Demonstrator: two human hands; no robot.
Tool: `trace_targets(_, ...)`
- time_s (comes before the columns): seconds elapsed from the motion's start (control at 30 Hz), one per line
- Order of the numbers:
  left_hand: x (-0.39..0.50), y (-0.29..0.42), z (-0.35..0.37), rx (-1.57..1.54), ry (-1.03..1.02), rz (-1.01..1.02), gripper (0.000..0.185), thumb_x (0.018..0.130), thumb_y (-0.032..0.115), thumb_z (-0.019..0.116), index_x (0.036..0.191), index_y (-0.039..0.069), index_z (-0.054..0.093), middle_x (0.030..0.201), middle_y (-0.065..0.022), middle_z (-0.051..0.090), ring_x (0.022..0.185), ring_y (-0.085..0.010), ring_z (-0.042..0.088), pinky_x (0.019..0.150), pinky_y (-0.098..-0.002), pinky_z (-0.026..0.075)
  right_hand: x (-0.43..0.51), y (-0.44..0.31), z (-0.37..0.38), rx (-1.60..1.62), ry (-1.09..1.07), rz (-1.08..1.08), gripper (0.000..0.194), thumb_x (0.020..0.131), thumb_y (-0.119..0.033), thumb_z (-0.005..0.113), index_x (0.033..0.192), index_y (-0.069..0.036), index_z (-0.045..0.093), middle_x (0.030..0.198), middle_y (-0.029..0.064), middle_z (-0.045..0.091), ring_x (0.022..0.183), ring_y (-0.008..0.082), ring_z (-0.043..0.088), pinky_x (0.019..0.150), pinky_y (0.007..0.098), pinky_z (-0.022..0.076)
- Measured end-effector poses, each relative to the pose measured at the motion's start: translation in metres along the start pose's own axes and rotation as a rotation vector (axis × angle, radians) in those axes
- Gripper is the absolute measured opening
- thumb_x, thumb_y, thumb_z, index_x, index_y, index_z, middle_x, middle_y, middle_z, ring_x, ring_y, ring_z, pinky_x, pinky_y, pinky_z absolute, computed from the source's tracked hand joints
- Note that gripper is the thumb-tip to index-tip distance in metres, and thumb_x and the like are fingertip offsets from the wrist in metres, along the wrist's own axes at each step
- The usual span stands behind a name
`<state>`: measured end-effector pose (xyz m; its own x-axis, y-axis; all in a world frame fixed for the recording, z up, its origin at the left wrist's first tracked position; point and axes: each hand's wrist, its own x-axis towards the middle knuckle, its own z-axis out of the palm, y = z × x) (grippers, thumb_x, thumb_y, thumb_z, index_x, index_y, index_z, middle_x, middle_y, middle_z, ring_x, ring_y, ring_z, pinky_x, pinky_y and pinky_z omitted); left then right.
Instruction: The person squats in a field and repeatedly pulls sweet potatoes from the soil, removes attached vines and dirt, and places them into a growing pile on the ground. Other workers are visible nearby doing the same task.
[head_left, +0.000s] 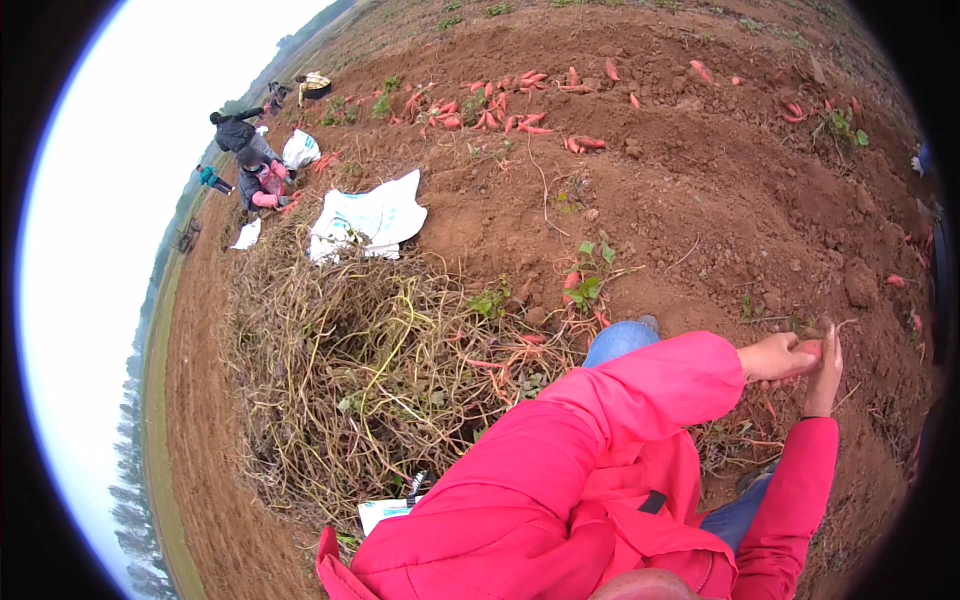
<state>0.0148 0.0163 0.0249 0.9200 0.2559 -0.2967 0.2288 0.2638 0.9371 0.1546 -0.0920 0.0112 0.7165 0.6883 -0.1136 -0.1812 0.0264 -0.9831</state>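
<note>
Both bare hands are together at the right, over the soil. My left hand is closed around a reddish sweet potato, which shows between the two hands. My right hand lies against the other side of it, fingers extended and pointing up in the picture. A thin root or stem sticks out past the fingertips. More reddish roots show partly below my left hand. Nearer my knee, a sweet potato lies beside a green leafy sprig.
A heap of dried vines lies to the left, with a white woven sack at its top edge. Dug sweet potatoes lie in a row on the soil beyond. Several people work at upper left; a gloved hand shows at far right.
</note>
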Motion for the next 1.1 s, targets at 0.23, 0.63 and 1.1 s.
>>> trace_targets(0.23,0.011,-0.028,0.007,0.484,0.253,0.362,0.062,0.083,0.036,0.07,0.121,-0.008,0.047,0.097,-0.021,0.065,0.078,-0.0264,0.065,0.067,-0.0369,0.052,0.006,0.002,-0.005,-0.193,0.09,0.032,0.045,0.101,-0.035,0.053,0.127,0.0,0.058,0.111,0.0121,0.065,0.095,0.017,0.062,0.082,0.0296,0.0496)
trace_targets(0.63,-0.013,0.019,-0.003,0.013,0.204,0.206,0.059,0.085,0.044,0.07,0.114,-0.004,0.052,0.099,-0.009,0.064,0.08,-0.0133,0.061,0.064,-0.0304,0.052,0.0,-0.007,0.003,-0.201,0.115,-0.011,0.056,0.1,-0.045,0.048,0.135,-0.002,0.055,0.133,0.0147,0.058,0.111,0.0223,0.061,0.094,0.0352,0.0473)
trace_targets(1.1,-0.01,0.02,0.001,-0.201,-0.092,-0.067,0.054,0.094,0.041,0.063,0.134,0.01,0.044,0.087,-0.0024,0.059,0.061,-0.0069,0.054,0.047,-0.0199,0.039,-0.026,-0.029,0.001,0.195,-0.02,0.235,0.065,0.095,-0.048,0.058,0.142,-0.006,0.041,0.128,0.0153,0.058,0.114,0.0249,0.06,0.086,0.0373,0.0537)
